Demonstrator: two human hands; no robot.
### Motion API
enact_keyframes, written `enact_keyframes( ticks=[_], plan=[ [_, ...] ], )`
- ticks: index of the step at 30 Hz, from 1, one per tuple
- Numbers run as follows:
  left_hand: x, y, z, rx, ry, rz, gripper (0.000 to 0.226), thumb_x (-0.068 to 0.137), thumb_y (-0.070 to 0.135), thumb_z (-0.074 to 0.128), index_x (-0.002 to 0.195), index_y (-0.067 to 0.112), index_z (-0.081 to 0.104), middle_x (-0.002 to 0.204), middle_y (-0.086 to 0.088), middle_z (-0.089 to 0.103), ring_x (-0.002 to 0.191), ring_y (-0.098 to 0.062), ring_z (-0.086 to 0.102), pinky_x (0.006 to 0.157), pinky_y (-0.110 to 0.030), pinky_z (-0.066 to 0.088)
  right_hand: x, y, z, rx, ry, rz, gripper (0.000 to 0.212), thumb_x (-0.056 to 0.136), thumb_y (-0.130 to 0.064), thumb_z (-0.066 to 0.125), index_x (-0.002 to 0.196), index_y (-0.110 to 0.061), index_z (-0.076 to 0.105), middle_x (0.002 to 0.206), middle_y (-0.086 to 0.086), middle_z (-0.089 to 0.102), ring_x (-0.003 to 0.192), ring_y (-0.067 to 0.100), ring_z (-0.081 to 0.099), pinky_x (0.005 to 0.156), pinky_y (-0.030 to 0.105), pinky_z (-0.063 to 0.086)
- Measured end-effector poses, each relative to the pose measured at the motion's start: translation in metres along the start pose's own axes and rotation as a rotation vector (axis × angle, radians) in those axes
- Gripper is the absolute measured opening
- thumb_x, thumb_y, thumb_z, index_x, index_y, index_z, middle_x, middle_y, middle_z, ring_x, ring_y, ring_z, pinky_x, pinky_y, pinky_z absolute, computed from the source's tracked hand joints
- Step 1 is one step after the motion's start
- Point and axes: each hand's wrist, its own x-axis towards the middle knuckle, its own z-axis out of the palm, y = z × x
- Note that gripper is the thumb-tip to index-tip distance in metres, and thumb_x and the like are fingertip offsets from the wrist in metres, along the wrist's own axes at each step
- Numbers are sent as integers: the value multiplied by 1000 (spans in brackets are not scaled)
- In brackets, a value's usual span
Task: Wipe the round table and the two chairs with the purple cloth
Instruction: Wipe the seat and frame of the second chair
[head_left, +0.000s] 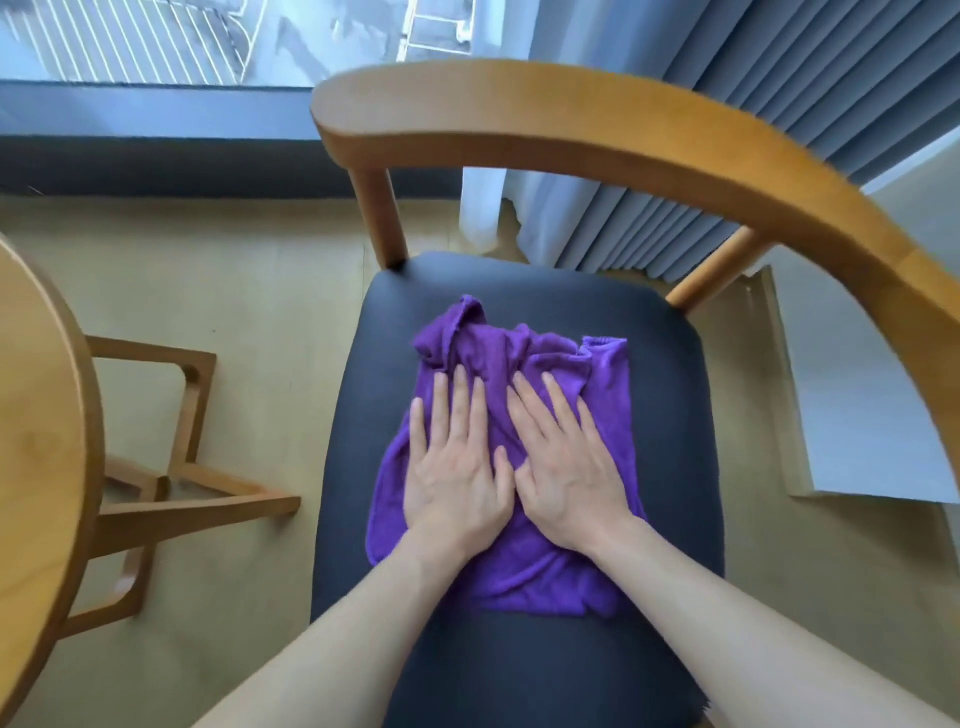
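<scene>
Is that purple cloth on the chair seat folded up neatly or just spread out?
Spread out, loosely rumpled. The purple cloth lies mostly flat on the dark chair seat under both flat hands, with its far edge bunched into wrinkles rather than neat folds.

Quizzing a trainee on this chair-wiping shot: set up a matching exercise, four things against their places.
Things:
1. purple cloth
2. left hand
3. round table
4. curtain

Places:
A. left edge of view
B. behind the chair's curved backrest
C. spread on the dark seat
D. flat on the cloth, beside the right hand

Pairs: 1-C, 2-D, 3-A, 4-B
</scene>
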Motion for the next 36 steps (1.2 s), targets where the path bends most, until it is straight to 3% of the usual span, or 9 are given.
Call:
enact_keyframes(
  ticks=[4,7,9,12,14,17,23,30,36],
  plan=[
    [4,55,0,-103,-56,175,80,93,39,34,162,6,14,171,-13,6,158,-30,-5,127,-53,3,-28,50,-12,66,-32,171,82,85,-34,35,163,-16,18,171,-1,10,159,22,4,125,54,20],
    [13,72,-12,-388,-61,299,72,93,28,34,161,7,23,169,-12,19,158,-26,9,127,-49,12,-33,64,-14,208,34,331,82,88,-46,34,164,-20,15,172,-3,6,158,19,-5,127,56,6],
    [15,51,-22,-495,57,259,69,90,21,44,157,6,35,165,-12,31,156,-28,20,125,-46,20,-21,49,-8,241,32,389,88,87,-68,31,164,-30,8,171,-6,-4,157,23,-14,124,56,-12],
    [8,-12,-30,-381,164,29,70,90,28,45,156,9,36,166,-9,29,157,-26,18,127,-45,16,1,21,2,83,25,423,93,84,-77,28,163,-34,4,172,1,-13,156,32,-17,120,60,-12],
    [1,-47,-27,-304,79,-23,71,94,33,39,160,11,26,170,-5,17,159,-21,6,128,-46,11,18,19,-1,13,37,387,86,87,-66,29,162,-27,15,172,4,-6,157,33,-11,123,63,-4],
    [-5,-65,-14,-161,45,53,75,96,40,36,162,10,18,172,-3,6,159,-18,-3,128,-44,8,60,23,-15,-11,68,272,77,89,-52,27,159,-20,29,171,3,14,158,31,3,124,62,4],
    [-6,-68,2,-110,135,55,79,90,34,41,162,11,20,171,-4,12,159,-21,5,128,-43,11,150,-18,-22,-1,101,91,71,96,-50,37,162,-29,21,170,-7,18,157,26,7,124,57,2],
    [-5,-65,-2,-53,133,39,75,89,34,40,156,0,33,165,-14,29,155,-31,22,127,-46,15,144,-48,-19,-9,19,-347,56,102,-44,39,157,-34,33,167,-13,26,156,21,16,124,50,7],
    [-2,-66,-5,-95,115,44,77,90,32,39,161,10,24,170,-4,17,159,-20,8,127,-48,14,151,-18,-31,59,109,-263,60,93,-27,51,153,-22,43,163,-5,37,151,24,28,120,41,21]
  ],
)
